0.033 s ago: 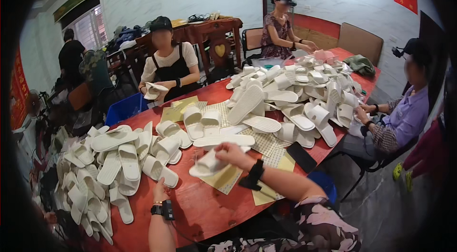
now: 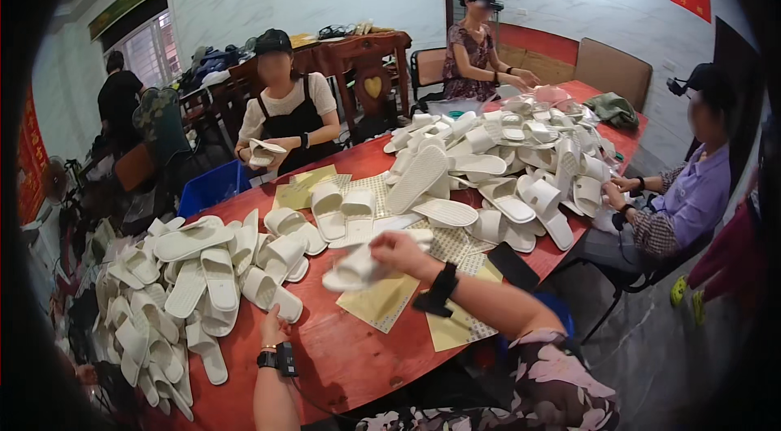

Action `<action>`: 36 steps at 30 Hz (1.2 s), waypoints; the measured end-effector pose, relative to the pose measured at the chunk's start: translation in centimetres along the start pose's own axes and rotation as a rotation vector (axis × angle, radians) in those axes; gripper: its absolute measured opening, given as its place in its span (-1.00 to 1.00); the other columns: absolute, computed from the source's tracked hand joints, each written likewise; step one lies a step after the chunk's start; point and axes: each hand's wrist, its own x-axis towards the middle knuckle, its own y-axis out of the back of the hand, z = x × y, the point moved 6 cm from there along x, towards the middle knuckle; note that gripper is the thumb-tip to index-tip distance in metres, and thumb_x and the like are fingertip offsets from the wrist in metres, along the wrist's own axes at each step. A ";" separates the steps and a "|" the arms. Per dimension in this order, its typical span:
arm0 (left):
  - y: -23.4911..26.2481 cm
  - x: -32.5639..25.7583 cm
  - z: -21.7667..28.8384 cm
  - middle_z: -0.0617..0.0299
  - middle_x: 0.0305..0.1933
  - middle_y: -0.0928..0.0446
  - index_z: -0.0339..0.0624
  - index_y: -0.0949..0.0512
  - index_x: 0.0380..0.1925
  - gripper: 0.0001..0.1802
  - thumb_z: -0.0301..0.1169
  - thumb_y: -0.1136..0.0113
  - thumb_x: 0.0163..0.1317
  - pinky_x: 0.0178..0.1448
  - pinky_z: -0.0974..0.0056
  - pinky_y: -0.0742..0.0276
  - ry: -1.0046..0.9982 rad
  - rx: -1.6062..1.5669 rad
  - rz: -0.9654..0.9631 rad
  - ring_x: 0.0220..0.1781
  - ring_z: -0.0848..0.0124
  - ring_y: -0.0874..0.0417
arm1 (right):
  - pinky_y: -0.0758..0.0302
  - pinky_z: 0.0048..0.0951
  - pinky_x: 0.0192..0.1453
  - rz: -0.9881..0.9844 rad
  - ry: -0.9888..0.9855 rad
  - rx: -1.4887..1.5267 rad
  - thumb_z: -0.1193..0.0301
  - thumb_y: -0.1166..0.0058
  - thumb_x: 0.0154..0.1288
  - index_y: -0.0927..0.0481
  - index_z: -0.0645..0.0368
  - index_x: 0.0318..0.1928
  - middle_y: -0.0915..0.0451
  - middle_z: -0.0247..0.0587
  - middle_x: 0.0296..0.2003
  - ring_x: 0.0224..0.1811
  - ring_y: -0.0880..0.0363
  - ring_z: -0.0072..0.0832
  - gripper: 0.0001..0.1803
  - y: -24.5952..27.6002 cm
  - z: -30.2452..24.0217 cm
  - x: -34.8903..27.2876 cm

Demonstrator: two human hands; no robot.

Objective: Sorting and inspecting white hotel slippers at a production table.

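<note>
A: L hand (image 2: 275,329)?
B: 7 o'clock, fingertips up by a white slipper (image 2: 264,288); can't tell if gripping.
A: R hand (image 2: 404,254)?
B: 6 o'clock, fingertips close tog. over a blurred slipper (image 2: 351,275) approx. 7 o'clock; can't tell if clamped.
A: Near those?
B: Yel. sheet (image 2: 378,305) at 6, blk phone (image 2: 514,266) at 4, slipper pile (image 2: 189,284) at 8, all on red table (image 2: 325,362).
A: Further?
B: Bigger heap (image 2: 419,179), 2–3. Purple-shirt co-worker (image 2: 695,191), 3. Blue bin (image 2: 213,191), 9. Blk-top co-worker (image 2: 293,118) w/ slippers, 10.
</note>
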 end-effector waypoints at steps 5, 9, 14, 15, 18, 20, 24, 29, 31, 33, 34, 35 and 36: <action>1.2 -0.8 0.3 0.31 -0.39 -0.47 -0.05 -0.44 -0.20 -0.70 -0.13 -0.21 0.21 -0.54 0.29 -0.25 -0.052 -0.143 0.001 -0.52 0.42 -0.46 | -0.52 -0.34 -0.32 0.447 0.413 -0.458 0.37 -0.05 0.19 -0.65 0.16 -0.28 -0.64 -0.19 -0.49 -0.44 -0.60 -0.41 -0.82 15.4 -12.7 5.3; -0.1 -0.3 0.4 0.17 -0.13 -0.57 -0.16 -0.42 0.02 -0.62 -0.29 -0.15 0.22 -0.30 0.24 -0.50 -0.160 -0.200 0.007 -0.19 0.29 -0.61 | -0.48 -0.27 -0.11 0.682 0.706 -0.842 0.35 0.02 0.32 -0.56 0.20 -0.14 -0.60 -0.07 -0.27 -0.15 -0.55 -0.27 -0.78 27.5 -18.2 6.9; -0.3 -4.1 2.7 0.23 -0.29 -0.48 -0.23 -0.46 -0.04 -0.59 -0.29 -0.22 0.13 -0.49 0.28 -0.30 -0.362 0.019 0.097 -0.42 0.46 -0.41 | -0.28 -0.29 0.26 0.819 0.700 -1.198 0.33 -0.13 0.27 -0.46 0.27 0.04 -0.48 0.01 0.00 0.13 -0.39 -0.14 -0.61 28.5 -17.1 4.3; -1.5 -5.4 3.6 0.24 -0.26 -0.46 -0.25 -0.45 -0.02 -0.55 -0.29 -0.24 0.11 -0.50 0.31 -0.28 -0.455 0.005 0.089 -0.40 0.47 -0.40 | -0.42 -0.12 0.01 0.728 0.685 -1.174 0.35 -0.12 0.26 -0.46 0.27 0.03 -0.50 0.13 -0.10 -0.05 -0.47 -0.01 -0.62 27.2 -13.2 4.8; 3.3 -6.9 4.8 0.21 -0.21 -0.45 -0.30 -0.42 -0.01 -0.49 -0.31 -0.32 0.06 -0.47 0.32 -0.32 -0.408 -0.049 0.325 -0.39 0.49 -0.40 | -0.48 -0.38 -0.20 0.215 0.236 -0.670 0.40 -0.13 0.22 -0.57 0.31 -0.11 -0.62 -0.19 -0.38 -0.34 -0.54 -0.45 -0.71 14.4 -1.2 7.6; 8.4 -7.0 6.0 0.20 -0.19 -0.45 -0.31 -0.40 0.03 -0.45 -0.31 -0.32 0.06 -0.43 0.33 -0.34 -0.510 -0.030 0.446 -0.37 0.48 -0.41 | -0.53 -0.51 -0.28 -0.062 -0.016 -0.466 0.35 -0.13 0.26 -0.61 0.31 -0.09 -0.64 -0.23 -0.36 -0.39 -0.56 -0.54 -0.70 4.1 4.7 7.5; 14.5 -10.0 9.5 -0.17 0.09 -0.40 -0.49 -0.33 0.07 -0.31 -0.22 -0.34 0.05 0.19 0.17 -0.35 -0.745 -0.020 0.843 0.12 0.10 -0.43 | -0.53 -0.57 -0.31 -0.349 -0.351 -0.059 0.23 -0.16 0.25 -0.61 0.29 -0.06 -0.60 -0.33 -0.23 -0.31 -0.55 -0.56 -0.61 -12.4 7.0 4.2; 14.7 -15.7 18.5 -0.30 0.18 -0.34 -0.46 -0.30 0.16 -0.18 -0.09 -0.35 0.06 0.38 -0.04 -0.16 -1.230 0.580 1.176 0.32 -0.11 -0.25 | -0.47 -0.50 -0.37 -0.227 -0.568 0.342 0.25 -0.30 0.16 -0.48 0.38 -0.08 -0.51 -0.29 -0.34 -0.37 -0.50 -0.50 -0.52 -21.8 12.4 8.8; 11.9 -14.5 21.8 -0.32 0.30 -0.24 -0.45 -0.28 0.19 -0.09 0.08 -0.29 0.07 0.42 -0.06 -0.10 -1.166 1.047 1.184 0.41 -0.10 -0.17 | -0.47 -0.49 -0.37 -0.142 -0.597 0.398 0.25 -0.31 0.16 -0.48 0.36 -0.08 -0.51 -0.29 -0.34 -0.36 -0.51 -0.48 -0.52 -22.6 16.4 12.4; 11.5 -11.1 23.8 -0.32 0.30 -0.25 -0.45 -0.25 0.22 -0.02 0.16 -0.27 0.04 0.40 -0.03 -0.16 -1.050 1.088 1.066 0.39 -0.09 -0.22 | -0.48 -0.45 -0.27 -0.172 -0.559 0.746 0.24 -0.33 0.16 -0.49 0.27 -0.07 -0.54 -0.28 -0.28 -0.26 -0.53 -0.42 -0.55 -23.7 19.2 15.5; 13.6 -9.9 23.9 -0.33 0.31 -0.26 -0.45 -0.22 0.25 0.06 0.24 -0.24 0.01 0.38 0.00 -0.22 -0.886 1.158 1.022 0.37 -0.08 -0.28 | -0.48 -0.45 -0.27 -0.192 -0.575 0.753 0.24 -0.33 0.16 -0.49 0.27 -0.07 -0.54 -0.28 -0.28 -0.26 -0.53 -0.42 -0.55 -26.6 18.4 14.9; 15.1 -10.5 24.2 -0.33 0.31 -0.26 -0.45 -0.22 0.25 0.06 0.24 -0.24 0.01 0.38 0.00 -0.22 -0.863 1.169 1.048 0.37 -0.08 -0.28 | -0.48 -0.44 -0.24 -0.104 -0.662 0.824 0.27 -0.33 0.16 -0.49 0.21 -0.07 -0.54 -0.31 -0.27 -0.24 -0.53 -0.42 -0.58 -29.3 16.7 13.7; 15.2 -10.3 24.1 -0.33 0.25 -0.34 -0.47 -0.24 0.25 0.10 0.27 -0.26 -0.03 0.31 0.03 -0.31 -0.692 1.119 0.918 0.30 -0.07 -0.38 | -0.48 -0.42 -0.20 0.013 -0.736 0.884 0.29 -0.33 0.17 -0.49 0.15 -0.06 -0.55 -0.33 -0.27 -0.21 -0.53 -0.41 -0.61 -29.8 15.4 13.0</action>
